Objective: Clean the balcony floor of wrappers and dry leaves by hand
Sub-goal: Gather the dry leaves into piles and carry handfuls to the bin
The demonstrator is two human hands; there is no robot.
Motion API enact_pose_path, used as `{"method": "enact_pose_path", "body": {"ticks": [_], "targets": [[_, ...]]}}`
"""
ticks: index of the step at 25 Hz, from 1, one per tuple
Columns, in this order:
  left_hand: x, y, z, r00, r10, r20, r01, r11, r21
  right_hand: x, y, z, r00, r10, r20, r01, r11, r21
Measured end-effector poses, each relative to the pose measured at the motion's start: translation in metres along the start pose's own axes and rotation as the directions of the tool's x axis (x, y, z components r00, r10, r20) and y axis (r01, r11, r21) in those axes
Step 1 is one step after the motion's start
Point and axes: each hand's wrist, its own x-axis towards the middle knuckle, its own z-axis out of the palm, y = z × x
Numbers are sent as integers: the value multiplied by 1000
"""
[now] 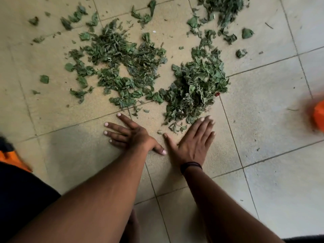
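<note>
The head view looked down at a tiled floor [263,120] with dry green leaves spread over it. The biggest heap of leaves [196,85] lay in the middle, and it was the thickest pile. A flatter, looser patch of leaves [119,64] lay just to the left of the heap, touching it at the bottom. More leaves [222,13] sat beyond the heap, near the top edge, with small bits scattered around. A tiny red scrap [217,94] lay right at the heap's lower right edge. The left hand [129,135] lay flat on the floor, below and left of the heap, with its fingers spread wide and holding nothing. The right hand [192,139] lay flat too, just below the heap, fingers straight and close together, its fingertips touching the heap's near edge. Its grip held nothing. A dark band [191,166] went round the right wrist. Something orange and blurry [318,116] showed far to the right of the heap.
</note>
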Motion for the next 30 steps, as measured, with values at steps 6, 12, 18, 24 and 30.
{"method": "enact_pose_path", "body": {"ticks": [6,12,18,24,30], "targets": [[-1,-3,2,1000,30,-10,-30,999,-33,79,-44,-14,999,-24,-49,24,1000,-4],[0,-4,4,998,51,-30,-53,997,-49,50,-34,-27,949,-184,-257,254,929,271],[3,-4,5,999,9,-39,-10,1000,-24,22,-15,-1,946,-323,28,324,944,-58],[0,-6,2,999,50,8,-50,997,-55,78,-44,-19,950,-292,-112,287,956,-58],[0,-7,9,996,7,-88,-18,992,-125,62,-99,-34,790,-447,-420,595,723,350]]}}
